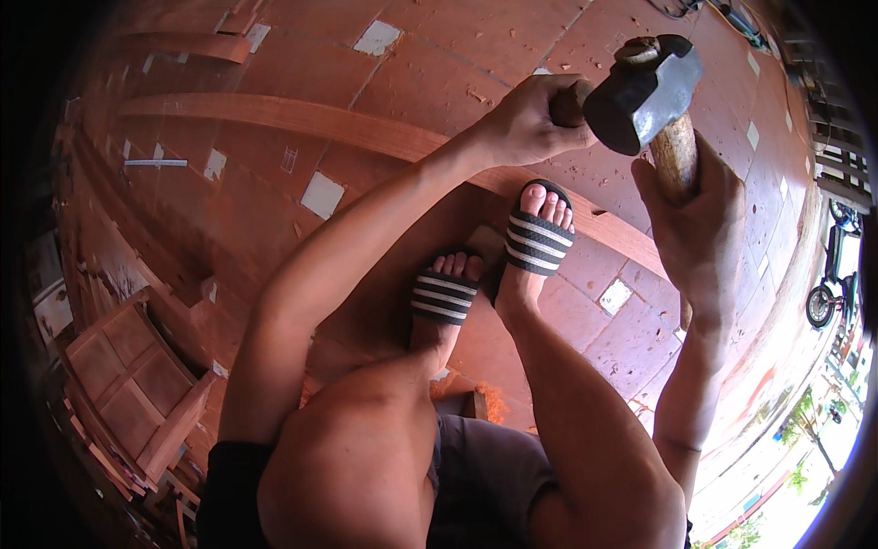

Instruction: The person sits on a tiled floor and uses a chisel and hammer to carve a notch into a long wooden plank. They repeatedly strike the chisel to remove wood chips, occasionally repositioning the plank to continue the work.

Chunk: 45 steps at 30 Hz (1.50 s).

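A person with bent knees raises both bare hands above a reddish tiled floor [457,55], past the far edge of a long wooden plank [366,123]. The right hand [697,209] is wrapped around the shaft of a heavy hammer [643,96]; the left hand [530,121] is a fist around a short wooden handle [568,106], whose working end is hidden, so I cannot tell which tool it is. Wood chips [476,94] dot the floor beyond the plank's far edge, suggesting some cutting is done; how much remains does not show. The hammer is held in the air just beside the left fist, shaft running away from the body and leaning slightly left. Its head lies crosswise, one blunt face toward the left and the body, the other away to the right.
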{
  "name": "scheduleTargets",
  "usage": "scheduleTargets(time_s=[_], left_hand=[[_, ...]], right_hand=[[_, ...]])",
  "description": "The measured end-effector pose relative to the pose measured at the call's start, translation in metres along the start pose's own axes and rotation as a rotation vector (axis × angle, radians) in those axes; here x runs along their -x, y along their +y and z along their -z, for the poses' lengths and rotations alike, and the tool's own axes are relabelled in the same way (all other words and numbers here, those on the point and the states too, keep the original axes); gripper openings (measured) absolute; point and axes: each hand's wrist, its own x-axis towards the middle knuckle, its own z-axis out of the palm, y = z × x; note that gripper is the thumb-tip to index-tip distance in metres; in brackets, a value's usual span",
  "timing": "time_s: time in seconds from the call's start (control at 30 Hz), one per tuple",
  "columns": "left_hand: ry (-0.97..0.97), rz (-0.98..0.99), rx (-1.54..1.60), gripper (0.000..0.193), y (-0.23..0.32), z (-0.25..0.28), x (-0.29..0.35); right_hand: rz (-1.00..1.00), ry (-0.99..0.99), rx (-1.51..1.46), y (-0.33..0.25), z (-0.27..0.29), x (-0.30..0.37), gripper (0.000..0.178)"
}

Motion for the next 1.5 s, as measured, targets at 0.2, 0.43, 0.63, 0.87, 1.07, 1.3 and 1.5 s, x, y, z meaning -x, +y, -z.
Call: scheduleTargets(time_s=[0.2, 0.43, 0.63, 0.87, 1.07, 1.3, 1.5], left_hand=[[-0.022, 0.145, 0.058, 0.021, 0.014, -0.003, 0.004], [-0.033, -0.039, -0.234, 0.037, 0.011, 0.007, 0.026], [-0.047, 0.106, -0.038, 0.045, 0.013, 0.004, 0.040], [-0.080, 0.123, -0.118, 0.035, 0.022, 0.003, 0.037], [-0.131, 0.194, -0.108, 0.036, 0.019, 0.011, 0.043], [-0.061, 0.090, -0.144, 0.043, 0.011, 0.009, 0.046], [-0.052, -0.084, -0.249, 0.031, 0.015, 0.012, 0.038]], right_hand=[[0.078, 0.045, -0.047, 0.007, 0.004, -0.001, 0.028], [0.051, -0.091, 0.020, -0.006, -0.023, 0.005, 0.020], [0.167, -0.064, 0.069, -0.005, -0.013, 0.004, 0.020], [0.158, -0.141, 0.083, 0.011, -0.029, 0.007, 0.021], [0.149, -0.038, 0.040, -0.013, -0.010, 0.009, 0.023], [0.138, -0.160, 0.121, 0.001, -0.030, 0.008, 0.027], [0.135, -0.163, 0.094, 0.001, -0.021, 0.011, 0.026]])
